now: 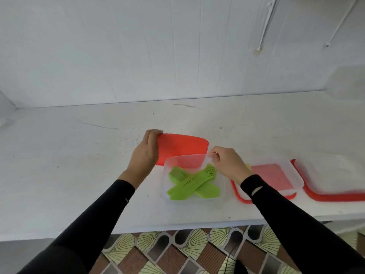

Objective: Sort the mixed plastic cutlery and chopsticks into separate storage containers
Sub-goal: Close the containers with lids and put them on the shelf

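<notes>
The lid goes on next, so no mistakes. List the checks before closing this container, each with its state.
1. Left hand grips the red lid: ok.
2. Right hand pinches the clear container at its far corner, steadying it: ok.
3. Lid lined up over the container: not ok, it is behind it.
4. Green cutlery all below the rim: cannot tell.
5. Only one utensil type inside: cannot tell; two crossed bundles.

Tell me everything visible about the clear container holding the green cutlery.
The clear container is a shallow, translucent plastic box, rectangular with rounded corners, lidless, on the white table near its front edge. Two crossed bundles of green cutlery lie inside, fork tines showing at one end. The right hand pinches its far right corner. The red lid, gripped by the left hand, shows just behind it.
</notes>
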Tool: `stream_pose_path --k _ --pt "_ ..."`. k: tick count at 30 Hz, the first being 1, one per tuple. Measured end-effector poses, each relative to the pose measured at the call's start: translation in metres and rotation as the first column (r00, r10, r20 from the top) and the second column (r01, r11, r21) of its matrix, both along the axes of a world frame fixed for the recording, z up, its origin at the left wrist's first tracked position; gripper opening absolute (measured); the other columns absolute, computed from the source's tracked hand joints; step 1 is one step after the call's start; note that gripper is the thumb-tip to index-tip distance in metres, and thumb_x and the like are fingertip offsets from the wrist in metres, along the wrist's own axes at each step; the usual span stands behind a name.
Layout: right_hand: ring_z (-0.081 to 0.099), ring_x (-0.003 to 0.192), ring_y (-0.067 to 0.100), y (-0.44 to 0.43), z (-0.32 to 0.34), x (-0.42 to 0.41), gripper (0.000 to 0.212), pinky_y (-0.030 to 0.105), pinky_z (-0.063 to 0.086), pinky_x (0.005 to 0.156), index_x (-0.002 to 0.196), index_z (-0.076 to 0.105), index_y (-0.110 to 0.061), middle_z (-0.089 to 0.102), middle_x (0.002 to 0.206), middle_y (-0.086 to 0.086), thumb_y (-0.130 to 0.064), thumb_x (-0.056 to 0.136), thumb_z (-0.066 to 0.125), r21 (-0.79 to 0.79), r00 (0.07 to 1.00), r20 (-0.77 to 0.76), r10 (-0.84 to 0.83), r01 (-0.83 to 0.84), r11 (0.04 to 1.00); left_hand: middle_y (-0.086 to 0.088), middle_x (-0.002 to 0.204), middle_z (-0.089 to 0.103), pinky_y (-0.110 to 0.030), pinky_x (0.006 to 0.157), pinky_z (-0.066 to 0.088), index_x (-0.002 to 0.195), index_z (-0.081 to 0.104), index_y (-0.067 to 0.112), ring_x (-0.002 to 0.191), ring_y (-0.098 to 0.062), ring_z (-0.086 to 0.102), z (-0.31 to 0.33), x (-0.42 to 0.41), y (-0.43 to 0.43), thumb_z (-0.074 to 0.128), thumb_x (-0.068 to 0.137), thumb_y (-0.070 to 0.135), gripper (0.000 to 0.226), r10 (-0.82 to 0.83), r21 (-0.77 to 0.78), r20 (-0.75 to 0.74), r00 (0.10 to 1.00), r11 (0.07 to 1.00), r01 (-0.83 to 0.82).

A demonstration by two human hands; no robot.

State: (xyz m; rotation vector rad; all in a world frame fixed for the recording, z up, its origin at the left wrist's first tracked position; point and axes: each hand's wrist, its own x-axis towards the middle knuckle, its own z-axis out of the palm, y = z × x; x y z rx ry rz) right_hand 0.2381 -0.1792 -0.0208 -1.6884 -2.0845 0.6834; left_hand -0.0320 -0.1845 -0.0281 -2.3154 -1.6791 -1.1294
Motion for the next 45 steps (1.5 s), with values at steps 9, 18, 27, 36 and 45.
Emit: stream_pose_path --k 9,18,27,36,45 --pt "0.059 0.115 0.033 -0.009 -0.004 -0.009 0.035 0.038 0.045 0.093 0.121 0.062 0.002 0.065 0.120 0.017 -0.013 0.104 0.035 -0.141 0.987 -0.087 -0.135 0.122 0.982 -0.021 0.147 0.041 -0.055 0.116 0.029 0.134 0.038 0.008 0.140 -0.032 0.039 -0.032 -0.008 -0.069 0.028 0.106 0.009 0.030 -0.428 -0.069 -0.179 0.886 0.904 0.423" --pt "0.029 0.144 0.010 -0.042 -0.024 -0.022 0.051 0.031 0.023 0.119 0.154 0.027 -0.023 0.032 0.156 -0.007 -0.040 0.106 0.031 -0.285 0.888 -0.420 -0.189 0.068 0.956 -0.002 0.151 0.037 -0.044 0.118 0.025 0.122 0.054 0.007 0.142 -0.017 0.034 -0.038 0.002 -0.087 0.040 0.098 0.031 0.037 -0.287 -0.192 0.290 0.913 0.917 0.349" --pt "0.004 0.151 0.010 -0.052 -0.029 -0.025 0.051 0.046 0.011 0.123 0.152 0.028 -0.040 0.015 0.164 -0.002 -0.052 0.102 0.032 -0.207 0.779 -0.564 -0.274 0.187 0.960 0.004 0.142 0.047 -0.034 0.104 0.043 0.149 0.027 0.023 0.123 -0.015 0.052 -0.014 0.047 -0.075 0.036 0.104 0.047 0.052 0.403 -0.606 0.772 0.492 0.701 0.377" --pt "0.028 0.136 -0.001 -0.101 -0.035 -0.033 0.054 0.023 0.026 0.113 0.156 0.019 -0.024 0.027 0.156 -0.010 -0.034 0.106 0.037 -0.271 0.698 -0.626 -0.349 0.225 0.936 0.010 0.133 0.043 -0.026 0.093 0.038 0.152 0.028 0.022 0.117 -0.010 0.048 -0.010 0.051 -0.080 0.032 0.107 0.030 0.045 0.326 -0.601 0.689 0.647 0.756 0.258" --pt "0.023 0.128 -0.012 -0.110 -0.038 -0.028 0.056 0.006 0.024 0.099 0.156 0.014 -0.028 0.025 0.142 -0.025 -0.038 0.105 0.035 -0.270 0.706 -0.626 -0.330 0.201 0.942 0.009 0.138 0.044 -0.029 0.100 0.038 0.151 0.032 0.025 0.121 -0.010 0.046 -0.019 0.051 -0.076 0.026 0.108 0.033 0.044 0.361 -0.631 0.674 0.645 0.734 0.249"
